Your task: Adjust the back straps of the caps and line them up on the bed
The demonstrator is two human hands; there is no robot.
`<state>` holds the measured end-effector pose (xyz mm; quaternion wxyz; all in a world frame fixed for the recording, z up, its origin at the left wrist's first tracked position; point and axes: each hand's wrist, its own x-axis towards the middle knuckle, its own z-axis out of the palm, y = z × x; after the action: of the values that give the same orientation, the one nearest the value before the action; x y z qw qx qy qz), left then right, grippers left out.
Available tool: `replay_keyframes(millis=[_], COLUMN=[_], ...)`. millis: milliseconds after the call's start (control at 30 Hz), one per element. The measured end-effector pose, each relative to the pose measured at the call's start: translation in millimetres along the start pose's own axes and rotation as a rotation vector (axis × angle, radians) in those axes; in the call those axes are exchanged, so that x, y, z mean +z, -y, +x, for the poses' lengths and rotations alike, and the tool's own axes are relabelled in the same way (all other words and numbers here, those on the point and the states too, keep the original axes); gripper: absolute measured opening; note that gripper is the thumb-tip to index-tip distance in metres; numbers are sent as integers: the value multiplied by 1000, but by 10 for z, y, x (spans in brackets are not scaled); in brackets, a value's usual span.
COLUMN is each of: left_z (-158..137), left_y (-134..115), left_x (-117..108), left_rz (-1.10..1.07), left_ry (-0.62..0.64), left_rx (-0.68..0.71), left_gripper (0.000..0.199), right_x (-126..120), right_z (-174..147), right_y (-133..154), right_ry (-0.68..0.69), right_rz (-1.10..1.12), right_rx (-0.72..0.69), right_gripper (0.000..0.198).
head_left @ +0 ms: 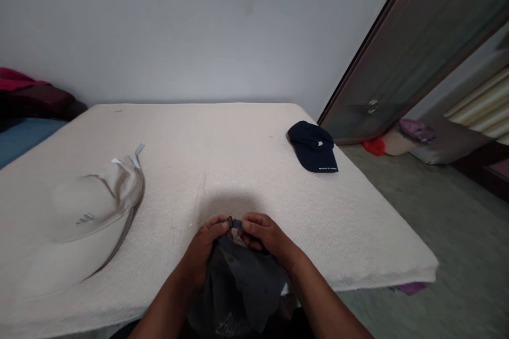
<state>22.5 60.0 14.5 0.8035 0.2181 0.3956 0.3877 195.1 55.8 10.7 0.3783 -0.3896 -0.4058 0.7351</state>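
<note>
A dark grey baseball cap (242, 286) hangs from both hands at the front edge of the bed, its back strap uppermost. My left hand (209, 243) pinches the strap beside a small buckle (230, 221). On the other side of the buckle, my right hand (266, 233) grips the strap between thumb and fingers. Pale lettering shows low on the cap. Off to the left lies a cream cap (87, 217) with a small striped logo. A navy cap (312, 145) with a white emblem rests near the bed's right edge.
The bed (222, 143) has a pale textured cover and meets a white wall (191, 37) at the back. Dark and pink items (35, 95) sit at the far left. At right stand glass-panelled doors (397, 63), with bundles (401, 137) on the green-grey floor (397, 190).
</note>
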Motion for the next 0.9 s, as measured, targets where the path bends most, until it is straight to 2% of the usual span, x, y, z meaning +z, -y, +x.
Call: replay_keyframes(millis=[133,367,533,800,900], left_z=[-15,1,-1,-2,-14], left_y=[12,57,61,67,43], left_x=[47,40,26,51,70], left_rz=[16,24,30,44,72], left_ry=[-67,15,50,-80,-74], left_rx=[-21,-33,-27,-36,-40], left_gripper=[17,16,12,18,15], right_x=[-7,-5,-23,-59,-70], right_z=[9,7,16,20,11], right_y=[-19,-50,-66,-91,-93], right_ry=[-35,-84,-62,-12,-1], right_rz=[4,61,39,-46,-54], right_rx=[-47,-37,-36,-37,-46], right_gripper=[29,30,30,29,28])
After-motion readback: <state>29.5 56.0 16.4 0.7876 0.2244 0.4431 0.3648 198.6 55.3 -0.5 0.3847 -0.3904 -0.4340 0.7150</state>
